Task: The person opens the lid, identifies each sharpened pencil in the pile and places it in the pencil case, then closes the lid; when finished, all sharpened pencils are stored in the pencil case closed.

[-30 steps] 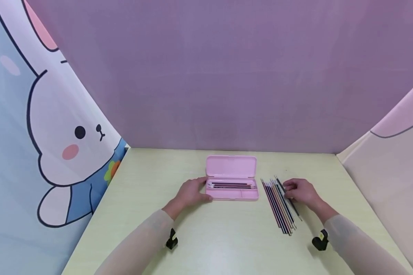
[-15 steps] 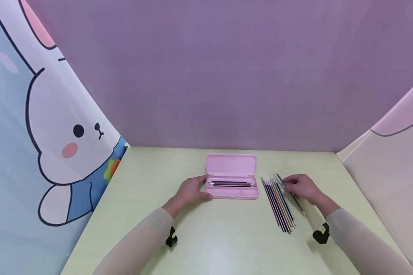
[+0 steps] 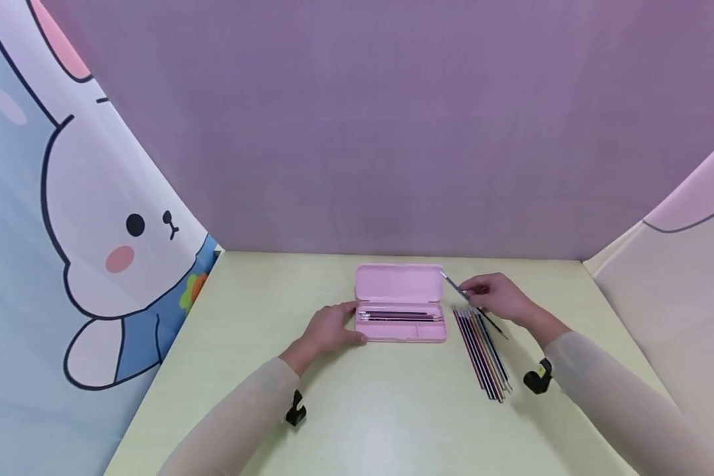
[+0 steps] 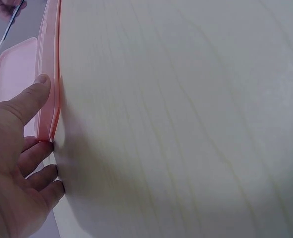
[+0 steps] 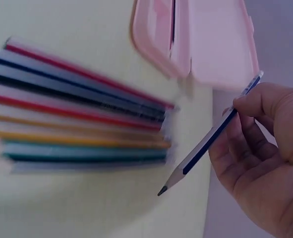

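Note:
A pink pencil case (image 3: 400,336) lies with its lid (image 3: 400,283) raised, and a few pencils (image 3: 400,317) rest in its long compartment. My left hand (image 3: 327,330) grips the case's left end, thumb on the front wall and fingers around the corner, as the left wrist view shows. Between thumb and fingers my right hand (image 3: 500,297) pinches a blue-and-white pencil (image 5: 210,136), held tilted above the table, its dark point toward me. Just below it, several striped pencils (image 3: 482,357) lie side by side in a loose row.
The pale wood table (image 3: 393,410) ends at a purple backdrop (image 3: 393,132). Cloth screens stand on both sides, the left one printed with a rabbit (image 3: 113,251). A small black wrist device (image 3: 295,410) sits at the left cuff.
My right hand has lifted the pencil off the right side of the row and carried it left and away from me, toward the case. The left hand stays on the case.

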`<state>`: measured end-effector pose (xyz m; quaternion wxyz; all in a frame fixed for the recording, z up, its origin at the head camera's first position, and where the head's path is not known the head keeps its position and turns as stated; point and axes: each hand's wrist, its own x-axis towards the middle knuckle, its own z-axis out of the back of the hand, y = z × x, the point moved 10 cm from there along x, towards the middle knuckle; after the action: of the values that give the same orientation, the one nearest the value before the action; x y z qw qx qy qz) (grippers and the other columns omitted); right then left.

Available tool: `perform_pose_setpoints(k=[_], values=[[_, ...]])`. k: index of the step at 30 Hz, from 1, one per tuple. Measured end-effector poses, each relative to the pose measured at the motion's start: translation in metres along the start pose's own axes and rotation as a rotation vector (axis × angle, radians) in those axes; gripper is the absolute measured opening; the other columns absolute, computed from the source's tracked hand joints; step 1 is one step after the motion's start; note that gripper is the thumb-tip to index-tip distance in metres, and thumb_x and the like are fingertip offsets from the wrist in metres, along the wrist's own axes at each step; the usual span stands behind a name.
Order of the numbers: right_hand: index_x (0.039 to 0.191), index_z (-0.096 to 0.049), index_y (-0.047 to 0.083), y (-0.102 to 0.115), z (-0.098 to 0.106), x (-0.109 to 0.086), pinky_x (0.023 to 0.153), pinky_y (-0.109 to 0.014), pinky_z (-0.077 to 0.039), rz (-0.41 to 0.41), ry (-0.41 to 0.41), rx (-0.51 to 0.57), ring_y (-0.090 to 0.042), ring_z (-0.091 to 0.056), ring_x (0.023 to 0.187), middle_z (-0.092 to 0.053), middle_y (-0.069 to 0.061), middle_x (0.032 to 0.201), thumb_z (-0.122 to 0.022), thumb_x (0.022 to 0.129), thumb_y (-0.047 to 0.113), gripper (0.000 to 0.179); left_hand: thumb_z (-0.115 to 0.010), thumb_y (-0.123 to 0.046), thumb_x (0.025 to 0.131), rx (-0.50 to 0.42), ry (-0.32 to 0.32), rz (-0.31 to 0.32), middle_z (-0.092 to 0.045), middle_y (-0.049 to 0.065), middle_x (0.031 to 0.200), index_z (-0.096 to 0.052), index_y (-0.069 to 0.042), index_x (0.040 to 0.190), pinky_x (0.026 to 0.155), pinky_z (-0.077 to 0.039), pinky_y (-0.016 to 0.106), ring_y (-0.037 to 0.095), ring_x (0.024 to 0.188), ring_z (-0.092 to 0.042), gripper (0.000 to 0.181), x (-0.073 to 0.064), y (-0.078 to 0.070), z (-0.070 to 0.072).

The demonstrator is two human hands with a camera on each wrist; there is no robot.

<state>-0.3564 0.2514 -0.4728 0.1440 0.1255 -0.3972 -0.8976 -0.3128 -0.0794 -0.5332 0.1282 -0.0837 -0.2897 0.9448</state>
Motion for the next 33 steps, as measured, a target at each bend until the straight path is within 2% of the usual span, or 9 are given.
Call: perform_pose_setpoints(k=[6, 16, 25, 33], values=[[0.12, -0.073, -0.001, 0.032, -0.024, 0.024, 0.072, -0.028, -0.059, 0.07, 0.053, 0.008, -0.02, -0.063, 0.089, -0.073, -0.018, 0.11, -0.067, 0.095, -0.001, 0.026, -0.086, -0.047, 0.08, 0.005, -0.002, -0.003, -0.059, 0.01, 0.148, -0.045, -0.014, 0.156, 0.115, -0.044, 0.055, 0.037, 0.137, -0.054, 0.092, 0.001, 0.001, 0.0], [0.11, -0.079, 0.004, 0.071, -0.068, 0.058, 0.083, -0.029, -0.057, 0.206, 0.122, -0.042, -0.021, -0.066, 0.094, -0.075, -0.01, 0.105, -0.072, 0.09, -0.006, 0.024, -0.085, -0.048, 0.08, 0.008, 0.001, -0.002, -0.059, 0.011, 0.148, -0.045, -0.015, 0.156, 0.115, -0.044, 0.054, 0.037, 0.137, -0.054, 0.092, 0.0, 0.0, 0.001], [0.11, -0.077, 0.0, 0.088, -0.102, 0.075, 0.086, -0.033, -0.061, 0.263, 0.181, -0.068, -0.02, -0.071, 0.096, -0.077, -0.01, 0.103, -0.071, 0.088, -0.008, 0.025, -0.086, -0.046, 0.081, -0.001, 0.006, 0.011, -0.058, 0.011, 0.149, -0.045, -0.014, 0.156, 0.116, -0.043, 0.054, 0.037, 0.138, -0.053, 0.091, 0.0, 0.002, 0.001], [0.107, -0.079, 0.005, 0.095, -0.116, 0.085, 0.087, -0.031, -0.061, 0.281, 0.192, -0.123, -0.015, -0.071, 0.093, -0.078, -0.004, 0.098, -0.071, 0.086, -0.009, 0.026, -0.085, -0.048, 0.081, 0.006, 0.008, 0.014, -0.059, 0.011, 0.148, -0.044, -0.016, 0.156, 0.115, -0.044, 0.052, 0.037, 0.136, -0.055, 0.092, 0.002, 0.004, 0.0]])
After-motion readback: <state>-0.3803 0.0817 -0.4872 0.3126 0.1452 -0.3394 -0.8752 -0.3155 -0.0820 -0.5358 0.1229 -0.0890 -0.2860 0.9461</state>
